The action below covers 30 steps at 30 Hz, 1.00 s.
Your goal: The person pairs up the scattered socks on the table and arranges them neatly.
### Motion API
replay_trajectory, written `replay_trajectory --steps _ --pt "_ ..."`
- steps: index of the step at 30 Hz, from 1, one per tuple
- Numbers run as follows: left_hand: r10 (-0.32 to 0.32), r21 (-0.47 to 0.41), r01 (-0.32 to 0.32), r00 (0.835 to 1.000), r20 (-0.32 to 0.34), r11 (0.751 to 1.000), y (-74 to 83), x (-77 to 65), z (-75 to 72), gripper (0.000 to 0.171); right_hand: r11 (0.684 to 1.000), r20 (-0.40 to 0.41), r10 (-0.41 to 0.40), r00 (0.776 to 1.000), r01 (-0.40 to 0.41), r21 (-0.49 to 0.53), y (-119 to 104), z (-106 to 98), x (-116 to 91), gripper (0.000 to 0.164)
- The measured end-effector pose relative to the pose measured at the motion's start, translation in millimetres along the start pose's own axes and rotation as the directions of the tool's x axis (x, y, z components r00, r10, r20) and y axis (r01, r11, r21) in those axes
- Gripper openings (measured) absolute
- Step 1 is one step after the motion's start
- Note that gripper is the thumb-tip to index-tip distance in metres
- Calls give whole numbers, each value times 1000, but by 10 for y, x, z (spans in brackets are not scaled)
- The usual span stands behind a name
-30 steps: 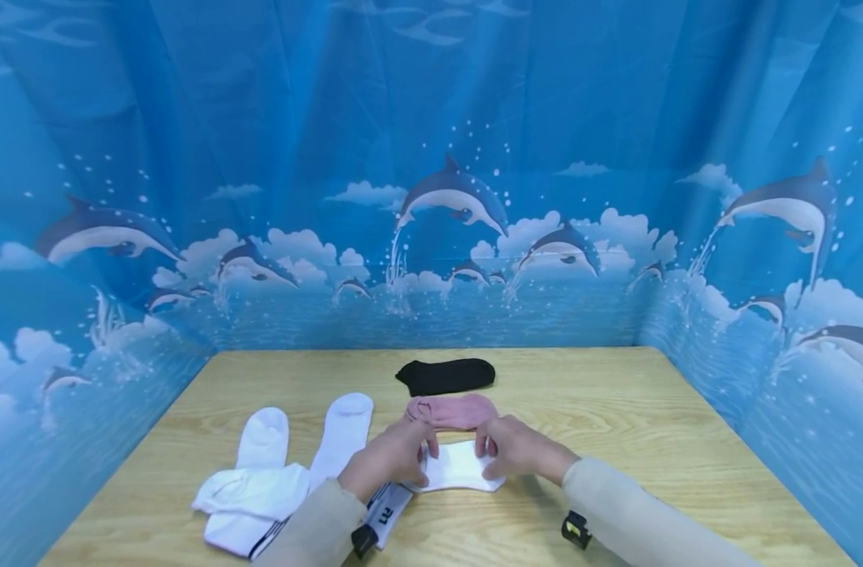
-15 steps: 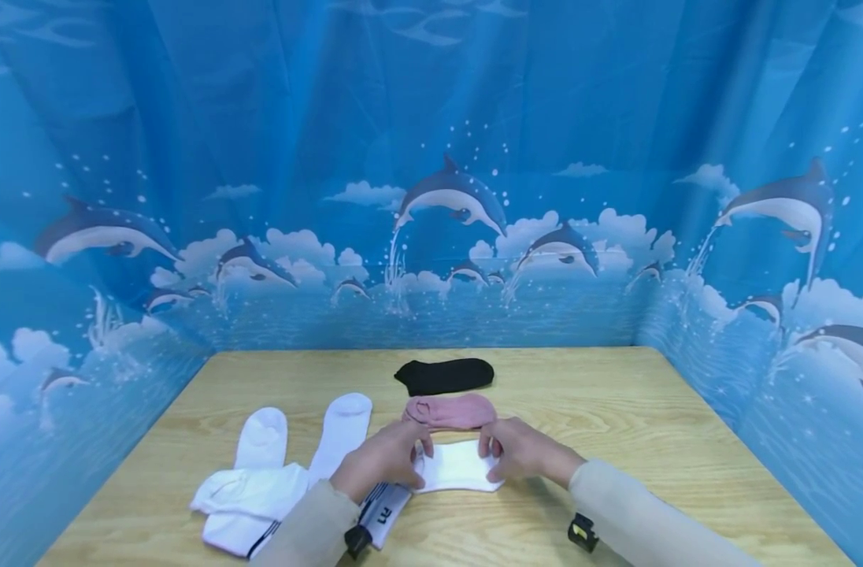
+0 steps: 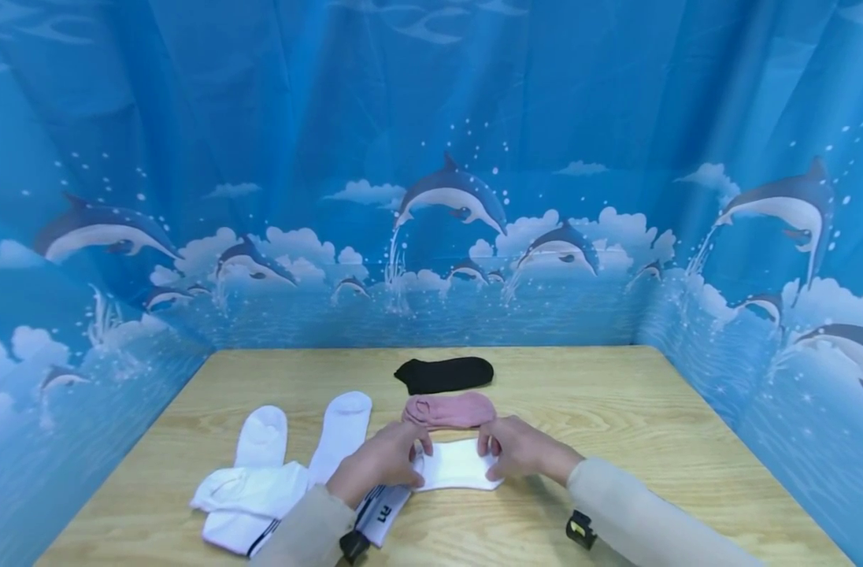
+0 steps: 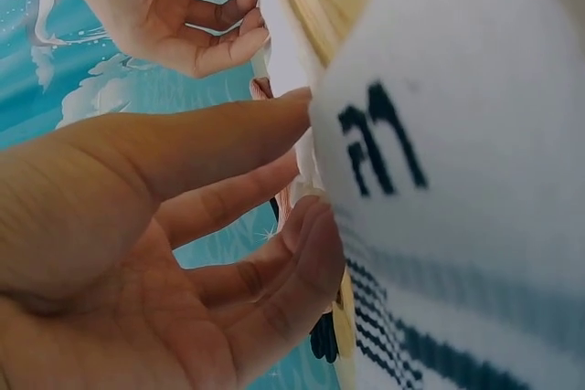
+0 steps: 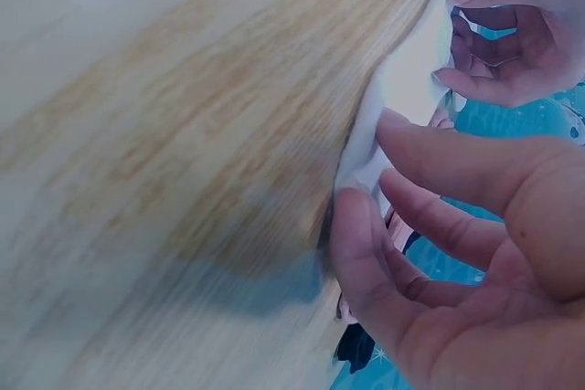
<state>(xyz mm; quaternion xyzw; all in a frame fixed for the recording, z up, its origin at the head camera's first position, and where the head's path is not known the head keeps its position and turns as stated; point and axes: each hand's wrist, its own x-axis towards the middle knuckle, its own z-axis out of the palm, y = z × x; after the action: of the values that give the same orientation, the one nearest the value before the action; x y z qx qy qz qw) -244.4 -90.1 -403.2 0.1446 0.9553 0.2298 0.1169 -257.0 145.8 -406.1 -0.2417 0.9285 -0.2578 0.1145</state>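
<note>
A short white sock (image 3: 455, 465) lies flat on the table, crosswise in front of me. At its left end my left hand (image 3: 389, 458) holds it, thumb at the near edge and curled fingers toward the far edge. My right hand (image 3: 520, 450) grips the right end the same way; in the right wrist view its thumb (image 5: 430, 148) and fingertips rest on the white cloth. Just beyond lies a folded pink sock (image 3: 451, 411), partly behind the hands. A long white sock with dark lettering (image 4: 384, 139) passes beneath the left wrist.
A black sock (image 3: 446, 376) lies farther back on the wooden table (image 3: 616, 409). To the left are another long white sock (image 3: 261, 437), with its cuff end striped, and a white piece (image 3: 254, 488) across it. A blue dolphin-print curtain (image 3: 431, 157) surrounds the table.
Both hands have shifted very slightly outward along the white sock, mostly within the first half second. Since then they have stayed nearly still, and the other socks lie where they were.
</note>
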Motion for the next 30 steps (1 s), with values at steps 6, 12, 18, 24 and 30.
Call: replay_trajectory --steps 6,12,18,24,30 --pt "27 -1 -27 999 -19 1000 -5 -13 5 35 1000 12 -15 1000 15 -10 -8 0 16 31" --pt "11 -39 -12 1000 -25 999 -7 -45 -25 36 1000 26 -16 1000 17 -12 -28 -14 34 29" --pt "16 -47 -18 999 -44 999 -13 -62 -52 37 1000 33 -11 999 12 -25 -62 -22 49 27" --pt "39 -51 -43 997 -69 998 -54 -109 -92 36 998 17 -57 998 58 -35 -86 -48 61 25" --pt "53 -68 -58 996 -76 996 -128 -188 -192 36 993 -11 -117 993 117 -20 -177 -75 86 20"
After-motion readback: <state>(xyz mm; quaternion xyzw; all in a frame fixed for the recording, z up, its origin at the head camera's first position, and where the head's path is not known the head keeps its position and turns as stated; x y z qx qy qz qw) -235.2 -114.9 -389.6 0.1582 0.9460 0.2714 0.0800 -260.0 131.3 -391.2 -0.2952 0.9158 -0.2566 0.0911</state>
